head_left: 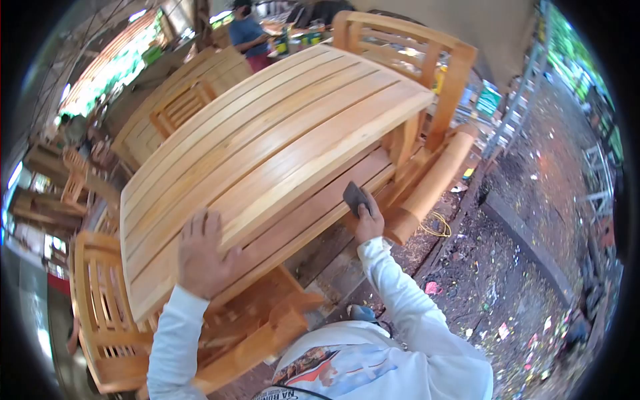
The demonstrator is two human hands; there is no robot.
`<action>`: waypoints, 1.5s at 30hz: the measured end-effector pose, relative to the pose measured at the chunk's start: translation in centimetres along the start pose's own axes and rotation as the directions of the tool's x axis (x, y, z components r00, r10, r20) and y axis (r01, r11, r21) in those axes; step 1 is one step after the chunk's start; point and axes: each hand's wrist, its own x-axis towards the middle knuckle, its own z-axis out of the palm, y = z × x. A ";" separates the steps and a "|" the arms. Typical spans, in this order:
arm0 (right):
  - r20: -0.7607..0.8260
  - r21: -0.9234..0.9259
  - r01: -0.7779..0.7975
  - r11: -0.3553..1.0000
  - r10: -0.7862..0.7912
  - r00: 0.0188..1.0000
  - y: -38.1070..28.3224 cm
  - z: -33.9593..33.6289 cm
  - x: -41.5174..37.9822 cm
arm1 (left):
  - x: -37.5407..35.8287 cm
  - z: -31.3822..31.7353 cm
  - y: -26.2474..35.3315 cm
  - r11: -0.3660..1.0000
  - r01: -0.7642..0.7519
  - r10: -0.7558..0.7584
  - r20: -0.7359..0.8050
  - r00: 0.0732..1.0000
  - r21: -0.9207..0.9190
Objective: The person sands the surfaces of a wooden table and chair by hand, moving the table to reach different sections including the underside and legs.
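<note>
A slatted wooden table (280,127) with a lower shelf (320,200) fills the middle of the view. My left hand (203,257) is spread out, palm down, at the near edge of the tabletop. Fingers of my right hand (369,220) grip a dark grey, flat piece of sandpaper (354,197) beside the table's near side, in front of the shelf. A wooden armchair (113,300) stands at the table's left end, and a wooden bench-like seat (433,180) with a rounded arm is at its right end.
Another person (248,37) in a blue shirt is behind the table. A second slatted table (200,80) and more chairs stand at the back left. On the dirt floor to the right lie a dark beam (527,247), a yellow cord (437,227) and scattered litter. A metal ladder (517,100) leans beyond.
</note>
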 end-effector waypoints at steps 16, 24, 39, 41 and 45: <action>-0.109 -0.398 0.597 0.697 -0.682 0.724 -2.9 5.5 14.9 | 4.1 0.6 -3.6 0.966 -0.122 0.183 0.267 0.946 -0.228; -0.134 -0.323 0.563 0.761 -0.626 0.768 -2.6 5.0 15.8 | 4.3 0.5 -3.1 0.964 -0.100 0.174 0.303 0.937 -0.247; -0.243 -0.352 0.368 0.861 -0.464 0.852 -2.0 4.0 20.2 | 4.1 0.6 -3.1 0.952 -0.113 0.194 0.277 0.941 -0.283; -0.224 -0.450 0.424 0.786 -0.559 0.798 -1.9 3.8 21.1 | 4.0 0.6 -2.9 0.955 -0.095 0.176 0.279 0.944 -0.281; -0.193 -0.375 0.515 0.771 -0.608 0.770 -3.4 4.9 15.5 | 4.0 0.9 -3.4 0.951 -0.119 0.195 0.253 0.948 -0.285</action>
